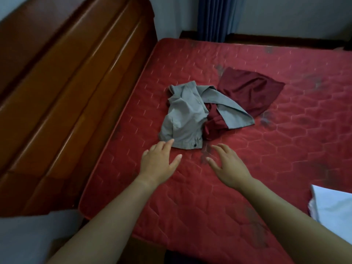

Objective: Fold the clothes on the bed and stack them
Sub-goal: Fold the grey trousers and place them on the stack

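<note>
A crumpled grey garment (pixel 182 119) with a dark button at its near hem lies on the red quilted mattress (pixel 285 149). One grey leg drapes over a dark red garment (pixel 249 92) that lies behind and to its right. My left hand (pixel 158 162) hovers with fingers spread, its fingertips at the grey garment's near edge. My right hand (pixel 226 164) is spread over the mattress just right of that hem, apart from the cloth. Neither hand holds anything.
A wooden headboard (pixel 62 88) runs along the bed's left side. A folded white cloth (pixel 333 206) lies at the right edge of the mattress. A blue curtain (pixel 215 16) hangs behind the far end. Pale cloth (pixel 28 239) shows at the lower left.
</note>
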A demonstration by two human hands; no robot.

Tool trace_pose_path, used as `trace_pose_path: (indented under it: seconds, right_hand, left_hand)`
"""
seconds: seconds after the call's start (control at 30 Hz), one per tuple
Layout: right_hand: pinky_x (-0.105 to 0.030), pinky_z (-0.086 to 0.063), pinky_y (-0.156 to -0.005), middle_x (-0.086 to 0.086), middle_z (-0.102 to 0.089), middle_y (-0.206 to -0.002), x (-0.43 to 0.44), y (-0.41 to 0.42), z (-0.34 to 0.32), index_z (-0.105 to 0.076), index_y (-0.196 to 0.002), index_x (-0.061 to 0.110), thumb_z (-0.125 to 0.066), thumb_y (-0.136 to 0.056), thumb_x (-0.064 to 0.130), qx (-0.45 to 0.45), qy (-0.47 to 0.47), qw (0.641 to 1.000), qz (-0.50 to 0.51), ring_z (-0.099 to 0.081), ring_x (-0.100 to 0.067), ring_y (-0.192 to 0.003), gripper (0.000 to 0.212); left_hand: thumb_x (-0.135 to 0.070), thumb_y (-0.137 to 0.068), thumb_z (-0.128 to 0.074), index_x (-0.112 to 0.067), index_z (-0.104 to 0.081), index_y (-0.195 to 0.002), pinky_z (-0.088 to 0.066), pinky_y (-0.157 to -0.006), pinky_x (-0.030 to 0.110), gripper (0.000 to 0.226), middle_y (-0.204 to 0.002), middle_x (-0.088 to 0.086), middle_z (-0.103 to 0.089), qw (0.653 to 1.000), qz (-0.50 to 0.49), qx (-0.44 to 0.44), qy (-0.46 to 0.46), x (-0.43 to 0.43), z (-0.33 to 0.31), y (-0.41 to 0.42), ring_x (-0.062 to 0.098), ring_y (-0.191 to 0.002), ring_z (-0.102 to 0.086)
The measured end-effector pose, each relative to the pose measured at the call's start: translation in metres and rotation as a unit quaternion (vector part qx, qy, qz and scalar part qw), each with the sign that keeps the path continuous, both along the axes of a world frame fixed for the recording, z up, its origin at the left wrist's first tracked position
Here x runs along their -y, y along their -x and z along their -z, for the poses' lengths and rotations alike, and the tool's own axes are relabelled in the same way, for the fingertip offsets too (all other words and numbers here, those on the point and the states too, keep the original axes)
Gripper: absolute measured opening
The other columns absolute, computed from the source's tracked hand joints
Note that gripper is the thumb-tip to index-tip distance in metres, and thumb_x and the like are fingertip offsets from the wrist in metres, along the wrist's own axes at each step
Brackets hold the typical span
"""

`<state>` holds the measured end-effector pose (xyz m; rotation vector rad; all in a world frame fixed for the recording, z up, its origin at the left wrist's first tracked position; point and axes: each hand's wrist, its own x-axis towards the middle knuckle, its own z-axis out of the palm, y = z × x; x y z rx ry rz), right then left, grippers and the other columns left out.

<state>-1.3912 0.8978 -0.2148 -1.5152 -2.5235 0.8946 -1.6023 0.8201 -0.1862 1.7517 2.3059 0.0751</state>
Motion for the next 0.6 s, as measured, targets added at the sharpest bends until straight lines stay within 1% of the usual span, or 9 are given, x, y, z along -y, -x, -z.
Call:
trace_pose_path:
  seconds: [0.1, 0.23, 0.4, 0.53, 0.6]
  right_hand:
    - [-0.044, -0.040, -0.101, -0.004, -0.038, -0.143, -0.018, 0.048, 0.044, -0.039, -0.139, 0.016, -0.044, -0.093, 0.047, 0.010, 0.023, 0.999, 0.029, -0.037, -0.023, -0.130, 0.056]
    - [-0.044, -0.041, -0.099, -0.004, -0.038, -0.142, -0.049, 0.087, 0.112, -0.040, -0.138, 0.016, -0.047, -0.092, 0.045, 0.034, 0.036, 0.998, 0.049, -0.038, -0.024, -0.128, 0.054]
    - [-0.045, -0.043, -0.096, -0.004, -0.039, -0.140, -0.085, 0.112, 0.209, -0.044, -0.135, 0.017, -0.051, -0.091, 0.042, 0.042, 0.041, 0.994, 0.090, -0.042, -0.026, -0.125, 0.050]
    - [-0.045, -0.045, -0.092, -0.008, -0.042, -0.134, -0.104, 0.121, 0.285, -0.048, -0.130, 0.017, -0.056, -0.089, 0.036, 0.044, 0.046, 0.989, 0.134, -0.045, -0.030, -0.118, 0.045]
    - [-0.045, -0.046, -0.090, -0.011, -0.041, -0.132, -0.112, 0.127, 0.317, -0.048, -0.130, 0.017, -0.058, -0.088, 0.035, 0.036, 0.037, 0.987, 0.155, -0.047, -0.033, -0.116, 0.047]
  left_hand:
    - [-0.056, -0.089, -0.036, -0.023, -0.033, -0.142, -0.041, -0.096, 0.040, 0.062, -0.132, -0.001, -0.049, 1.000, 0.016, -0.009, 0.017, -0.024, 0.042, 0.059, 0.019, -0.119, -0.048]
    - [-0.054, -0.091, -0.039, -0.022, -0.034, -0.141, -0.042, -0.094, 0.039, 0.060, -0.134, 0.000, -0.048, 0.998, 0.020, -0.006, 0.060, -0.051, 0.120, 0.105, 0.020, -0.119, -0.048]
    - [-0.050, -0.090, -0.045, -0.021, -0.038, -0.138, -0.044, -0.089, 0.043, 0.058, -0.135, 0.002, -0.047, 0.997, -0.014, 0.028, 0.068, -0.080, 0.221, 0.135, 0.023, -0.119, -0.049]
    - [-0.046, -0.088, -0.050, -0.020, -0.037, -0.139, -0.043, -0.093, 0.044, 0.058, -0.138, 0.005, -0.041, 0.997, -0.036, 0.047, 0.058, -0.107, 0.288, 0.150, 0.028, -0.120, -0.046]
    - [-0.043, -0.088, -0.053, -0.019, -0.033, -0.141, -0.042, -0.095, 0.044, 0.061, -0.141, 0.007, -0.036, 0.996, -0.054, 0.052, 0.043, -0.121, 0.313, 0.156, 0.031, -0.122, -0.044]
